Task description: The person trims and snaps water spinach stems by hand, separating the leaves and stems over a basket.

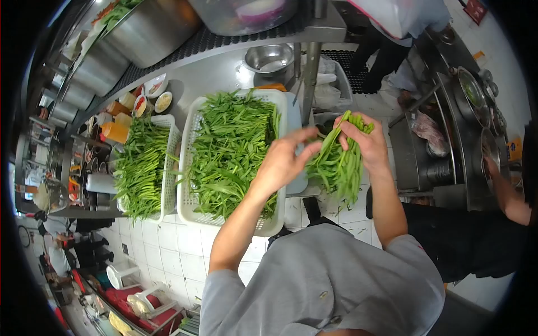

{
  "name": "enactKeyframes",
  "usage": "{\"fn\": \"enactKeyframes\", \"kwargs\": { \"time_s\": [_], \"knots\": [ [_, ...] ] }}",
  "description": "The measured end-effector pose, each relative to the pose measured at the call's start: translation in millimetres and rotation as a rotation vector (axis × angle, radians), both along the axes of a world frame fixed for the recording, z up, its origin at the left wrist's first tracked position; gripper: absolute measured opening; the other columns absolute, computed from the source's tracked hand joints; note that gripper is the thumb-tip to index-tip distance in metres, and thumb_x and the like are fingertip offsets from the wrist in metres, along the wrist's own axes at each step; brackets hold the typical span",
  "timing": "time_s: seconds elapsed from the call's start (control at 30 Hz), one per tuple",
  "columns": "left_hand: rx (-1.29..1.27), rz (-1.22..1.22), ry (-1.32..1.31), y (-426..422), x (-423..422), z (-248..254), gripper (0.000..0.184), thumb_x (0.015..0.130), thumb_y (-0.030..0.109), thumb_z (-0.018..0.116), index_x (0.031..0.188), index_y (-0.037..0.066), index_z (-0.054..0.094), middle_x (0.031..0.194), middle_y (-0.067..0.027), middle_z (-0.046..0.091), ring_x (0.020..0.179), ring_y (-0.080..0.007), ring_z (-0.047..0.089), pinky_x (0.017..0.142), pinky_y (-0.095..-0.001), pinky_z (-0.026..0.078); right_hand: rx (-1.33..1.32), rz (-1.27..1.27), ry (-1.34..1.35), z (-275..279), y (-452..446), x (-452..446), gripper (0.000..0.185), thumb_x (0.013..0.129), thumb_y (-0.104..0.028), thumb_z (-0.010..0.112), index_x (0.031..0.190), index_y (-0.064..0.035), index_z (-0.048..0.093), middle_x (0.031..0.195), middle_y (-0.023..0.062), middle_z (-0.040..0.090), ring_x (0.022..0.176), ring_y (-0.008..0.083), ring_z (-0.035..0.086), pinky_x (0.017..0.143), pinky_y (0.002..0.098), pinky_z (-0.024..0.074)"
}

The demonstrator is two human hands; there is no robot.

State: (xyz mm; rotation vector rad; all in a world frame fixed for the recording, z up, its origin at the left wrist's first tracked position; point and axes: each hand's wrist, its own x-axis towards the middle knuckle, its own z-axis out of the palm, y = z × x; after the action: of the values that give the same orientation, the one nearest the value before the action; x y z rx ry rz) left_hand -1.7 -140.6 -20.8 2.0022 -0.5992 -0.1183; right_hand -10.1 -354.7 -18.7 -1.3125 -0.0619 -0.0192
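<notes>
My right hand (364,140) is closed around a bunch of water spinach (342,171), its stems up in the fist and its narrow leaves hanging down. Just left of the bunch is my left hand (283,159), thumb and fingers apart and slightly blurred, with nothing visible in it. Below that hand, a white perforated basket (184,196) is heaped with more water spinach (230,145). Farther left, a second white basket (171,168) holds greens (143,173) with their stems lined up.
A steel bowl (269,58) sits on the counter behind the baskets. Overhead, a shelf carries steel pots (151,33). Sauce containers (115,133) crowd the left. At right, another person's arm (513,196) reaches toward pans; someone else stands at the back (386,50).
</notes>
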Motion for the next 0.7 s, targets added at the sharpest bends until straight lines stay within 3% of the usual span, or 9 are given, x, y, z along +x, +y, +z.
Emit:
{"fn": "enactKeyframes", "kwargs": {
  "time_s": [0.1,0.13,0.3,0.5,0.53,0.7],
  "knots": [
    [-0.164,0.133,-0.046,4,-6,40,0.034,0.093,0.014,0.066,0.125,0.004,0.062,0.115,-0.0111,0.066,0.092,-0.0194,0.066,0.08,-0.0314,0.054,-0.307,0.072,-0.016,9,5,-7,0.016,0.089,-0.008,0.07,0.1,0.004,0.068,0.071,0.0028,0.062,0.057,0.0065,0.054,0.054,0.0237,0.0422],
    [-0.157,0.024,-0.123,5,-4,38,0.034,0.093,0.011,0.065,0.126,0.003,0.061,0.122,-0.0117,0.063,0.093,-0.0187,0.066,0.078,-0.0329,0.054,-0.427,0.099,-0.017,12,8,-11,0.016,0.088,-0.008,0.071,0.099,0.0031,0.069,0.07,0.0024,0.063,0.058,0.0058,0.054,0.055,0.0236,0.0427],
    [-0.146,-0.087,-0.262,-4,-13,22,0.016,0.086,0.004,0.068,0.102,-0.001,0.068,0.092,-0.0158,0.066,0.082,-0.0326,0.066,0.069,-0.0365,0.053,-0.748,0.206,-0.111,17,-2,-22,0.017,0.081,-0.005,0.074,0.094,0.0045,0.068,0.076,0.0073,0.067,0.068,0.0096,0.06,0.062,0.0266,0.0475],
    [0.039,-0.171,-0.238,-28,-29,2,0.018,0.087,0.012,0.065,0.1,0.001,0.06,0.091,-0.0145,0.062,0.08,-0.0342,0.065,0.069,-0.0425,0.053,-0.89,0.245,-0.194,19,-22,-41,0.019,0.075,-0.003,0.073,0.089,0.0068,0.067,0.085,0.0139,0.069,0.075,0.0213,0.067,0.068,0.0317,0.0496],
    [0.098,-0.191,-0.261,-34,-31,-3,0.018,0.087,0.013,0.064,0.1,0.001,0.059,0.09,-0.0142,0.061,0.08,-0.0345,0.065,0.068,-0.0431,0.053,-0.941,0.211,-0.226,18,-24,-43,0.018,0.073,-0.003,0.073,0.086,0.0069,0.065,0.083,0.0147,0.067,0.073,0.0278,0.066,0.067,0.0338,0.0495],
    [0.158,-0.24,-0.327,-55,-27,-11,0.019,0.087,0.015,0.062,0.099,0.001,0.058,0.089,-0.0153,0.06,0.081,-0.0358,0.065,0.067,-0.044,0.052,-1.099,0.142,-0.314,20,-36,-51,0.015,0.072,-0.001,0.071,0.083,0.0058,0.063,0.079,0.0146,0.064,0.07,0.0293,0.064,0.064,0.035,0.0488]
  ]
}}
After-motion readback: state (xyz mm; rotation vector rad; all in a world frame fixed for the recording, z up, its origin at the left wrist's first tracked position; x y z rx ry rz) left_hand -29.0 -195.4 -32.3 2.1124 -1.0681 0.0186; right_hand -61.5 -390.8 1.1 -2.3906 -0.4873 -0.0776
